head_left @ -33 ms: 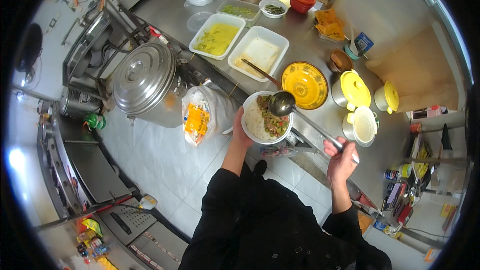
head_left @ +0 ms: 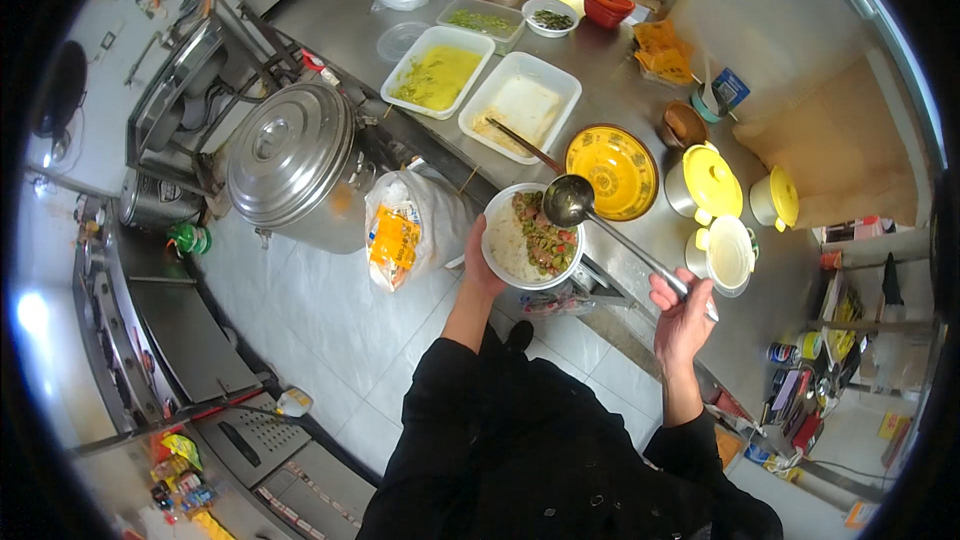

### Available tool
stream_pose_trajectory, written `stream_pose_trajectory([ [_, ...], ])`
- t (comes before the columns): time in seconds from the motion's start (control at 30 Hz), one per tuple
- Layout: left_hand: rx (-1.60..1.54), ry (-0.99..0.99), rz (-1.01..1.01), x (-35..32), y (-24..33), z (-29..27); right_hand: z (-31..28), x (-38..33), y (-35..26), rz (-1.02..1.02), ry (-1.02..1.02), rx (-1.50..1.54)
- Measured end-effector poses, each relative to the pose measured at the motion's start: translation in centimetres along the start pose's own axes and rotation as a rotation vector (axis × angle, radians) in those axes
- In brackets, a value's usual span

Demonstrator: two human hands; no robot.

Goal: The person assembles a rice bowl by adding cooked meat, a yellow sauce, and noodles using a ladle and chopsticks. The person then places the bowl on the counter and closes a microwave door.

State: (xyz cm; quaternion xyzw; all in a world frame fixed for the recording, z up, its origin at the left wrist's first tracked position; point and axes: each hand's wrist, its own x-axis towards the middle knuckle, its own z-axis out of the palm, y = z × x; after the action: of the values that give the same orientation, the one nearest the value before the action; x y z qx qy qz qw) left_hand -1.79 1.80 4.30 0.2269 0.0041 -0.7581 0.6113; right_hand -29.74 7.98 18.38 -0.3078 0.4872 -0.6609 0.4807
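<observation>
At far left a large lidded steel pot (head_left: 292, 155) stands by a plastic bag (head_left: 400, 230). The left hand (head_left: 483, 262) has its grip closed under a white bowl (head_left: 530, 237), held just off the table (head_left: 620, 90) edge. The bowl already holds white rice with a chopped meat-and-vegetable topping on its right half. The ladle (head_left: 568, 202) bowl rests over that topping, apparently mostly emptied; the right hand (head_left: 682, 308) grips its long handle. A yellow dish (head_left: 612, 170) sits beyond.
</observation>
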Motion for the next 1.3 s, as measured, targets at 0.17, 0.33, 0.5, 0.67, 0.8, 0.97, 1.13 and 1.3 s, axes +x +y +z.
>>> stream_pose_trajectory([
  [0.17, -0.108, 0.059, 0.072, -0.6, 2.0, -2.6, 3.7, 4.1, 0.6, 0.358, 0.037, 0.114],
  [0.33, -0.227, 0.067, 0.143, -1.1, 3.7, -6.0, 6.9, 7.2, 2.0, 0.446, -0.173, 0.245],
  [0.5, -0.190, 0.226, 0.230, -0.3, 6.0, -9.6, 15.9, 12.0, 5.8, 0.383, -0.428, 0.184],
  [0.67, -0.163, 0.313, 0.239, 0.0, 9.5, -12.3, 28.0, 17.7, 14.7, 0.118, -0.621, -0.311],
  [0.8, -0.087, 0.329, 0.231, -0.5, 14.2, -12.5, 34.7, 22.9, 22.8, -0.227, -0.824, -0.833],
  [0.97, -0.003, 0.293, 0.211, 0.3, 19.4, -14.0, 39.1, 27.3, 28.0, -0.707, -0.924, -1.137],
  [1.13, -0.017, 0.212, 0.219, 2.8, 23.5, -14.8, 39.4, 24.9, 28.4, -0.687, -1.101, -1.186],
  [1.3, -0.121, 0.204, 0.161, 7.8, 25.7, -16.8, 37.1, 21.5, 26.4, -0.814, -1.186, -1.238],
])
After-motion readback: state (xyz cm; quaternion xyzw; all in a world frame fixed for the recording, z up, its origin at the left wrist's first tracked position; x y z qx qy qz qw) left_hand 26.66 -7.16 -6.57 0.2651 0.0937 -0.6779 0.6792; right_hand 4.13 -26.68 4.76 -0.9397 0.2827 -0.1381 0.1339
